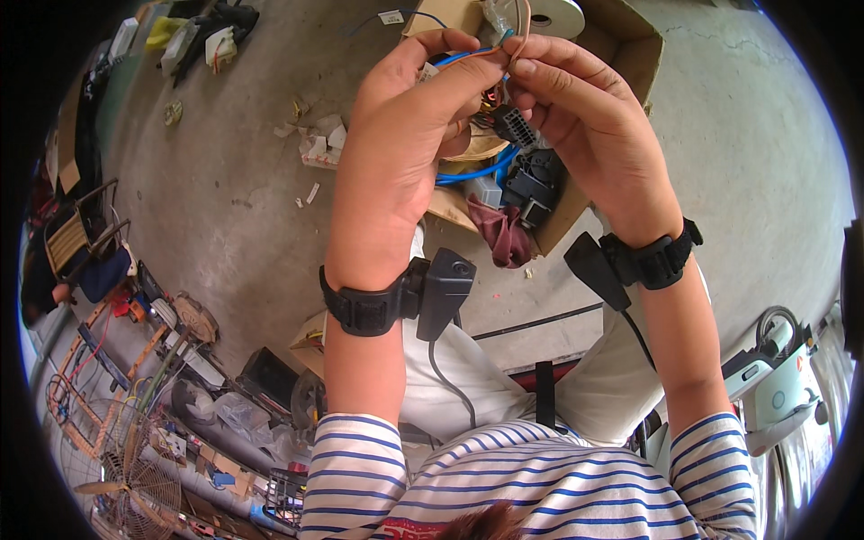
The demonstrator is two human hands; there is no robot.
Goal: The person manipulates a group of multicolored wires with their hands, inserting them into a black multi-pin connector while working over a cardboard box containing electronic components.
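Note:
Both hands are raised over an open cardboard box (637,40), their fingertips almost meeting. My left hand (409,130) is closed in a pinch on thin wires, among them an orange wire (483,52) and a blue wire (456,58). A pale pink wire (526,16) loops up from the fingertips of my right hand (598,117), pinched between thumb and forefinger. Where the wires meet, the fingers partly hide them. Just below hangs or lies a black multi-pin connector (517,128); what it is attached to is hidden.
The box holds a white spool (553,16), blue cable (486,173), black plastic parts (533,184) and a maroon cloth (501,236). Torn white scraps (324,144) lie left on the concrete floor. A caged fan (135,486) stands lower left, a white wheeled machine (778,396) at right.

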